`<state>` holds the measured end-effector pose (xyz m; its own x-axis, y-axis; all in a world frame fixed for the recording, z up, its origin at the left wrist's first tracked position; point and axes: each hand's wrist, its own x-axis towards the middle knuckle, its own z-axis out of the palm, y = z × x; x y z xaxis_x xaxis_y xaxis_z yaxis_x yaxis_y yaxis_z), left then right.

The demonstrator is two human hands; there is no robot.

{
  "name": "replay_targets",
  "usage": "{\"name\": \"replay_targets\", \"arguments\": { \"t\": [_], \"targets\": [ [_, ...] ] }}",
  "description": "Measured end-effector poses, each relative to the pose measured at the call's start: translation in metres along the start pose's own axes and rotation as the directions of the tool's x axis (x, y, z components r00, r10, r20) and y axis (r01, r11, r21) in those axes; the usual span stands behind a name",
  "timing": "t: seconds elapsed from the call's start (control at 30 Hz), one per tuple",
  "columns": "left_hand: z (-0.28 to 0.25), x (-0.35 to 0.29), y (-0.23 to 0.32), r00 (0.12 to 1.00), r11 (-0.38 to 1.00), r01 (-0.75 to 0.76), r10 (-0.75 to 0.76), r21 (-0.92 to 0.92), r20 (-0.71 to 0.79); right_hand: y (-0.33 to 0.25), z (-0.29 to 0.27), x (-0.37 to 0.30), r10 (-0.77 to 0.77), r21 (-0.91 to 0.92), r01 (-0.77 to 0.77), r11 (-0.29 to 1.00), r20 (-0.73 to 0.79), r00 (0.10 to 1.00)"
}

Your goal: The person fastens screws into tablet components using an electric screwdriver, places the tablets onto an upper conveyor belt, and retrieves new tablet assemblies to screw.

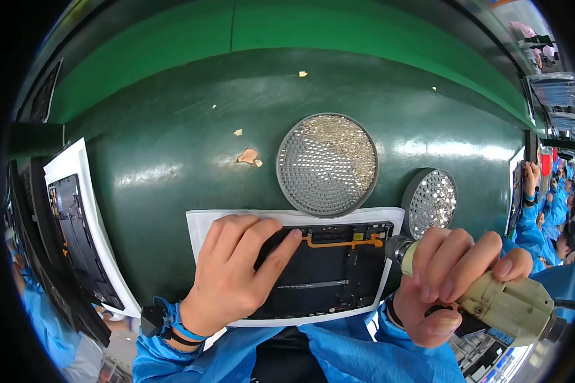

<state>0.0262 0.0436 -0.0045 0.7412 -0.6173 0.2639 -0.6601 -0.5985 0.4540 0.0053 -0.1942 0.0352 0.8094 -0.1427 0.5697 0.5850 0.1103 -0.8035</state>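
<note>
- Black device (313, 271), flat and rectangular, lies in the lower centre of the frame on a white sheet (201, 220), an orange ribbon cable (335, 245) running along its upper part.
- Beneath is a dark green table (172, 121), glossy in patches, with a few tan scraps (248, 155) left of centre.
- A round grey tray (329, 214) of small metal pieces sits at centre; a smaller dish (410, 198) stands to its lower right.
- Another device (86, 246) lies at the left edge; people in blue (559, 198) line the far right.
- The left hand (233, 274) rests over the device's upper left, thumb beside the cable's left end; I cannot tell whether it pinches anything.
- The right hand (444, 281), lower right, is wrapped around a cream powered screwdriver (508, 303), its nose near the cable's right end; contact is unclear.
</note>
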Motion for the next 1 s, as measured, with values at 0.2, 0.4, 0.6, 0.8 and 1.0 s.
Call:
{"name": "replay_targets", "arguments": {
  "t": [0.2,0.4,0.6,0.8,1.0],
  "targets": [
    [0.006,-0.013,0.01,0.995,0.994,-0.097,0.097,-0.048,-0.004,-0.022,0.016,-0.017,0.008,-0.243,-0.068,0.968,-0.239,0.971],
    [0.022,-0.028,0.02,0.984,0.977,-0.169,0.176,0.132,-0.042,-0.036,0.004,-0.044,0.066,-0.232,-0.139,0.963,-0.299,0.952],
    [0.001,-0.022,0.021,0.991,0.979,-0.127,0.133,0.158,-0.033,-0.056,0.007,-0.051,0.138,-0.096,-0.157,0.983,-0.177,0.975],
    [0.008,-0.009,0.025,0.978,0.969,-0.149,0.173,0.197,-0.112,-0.068,0.001,-0.053,0.093,-0.212,-0.117,0.97,-0.123,0.988],
    [0.005,-0.009,0.037,0.969,0.962,-0.198,0.221,0.189,-0.108,-0.089,-0.011,-0.067,0.084,-0.224,-0.137,0.965,-0.232,0.969]
  ]
}}
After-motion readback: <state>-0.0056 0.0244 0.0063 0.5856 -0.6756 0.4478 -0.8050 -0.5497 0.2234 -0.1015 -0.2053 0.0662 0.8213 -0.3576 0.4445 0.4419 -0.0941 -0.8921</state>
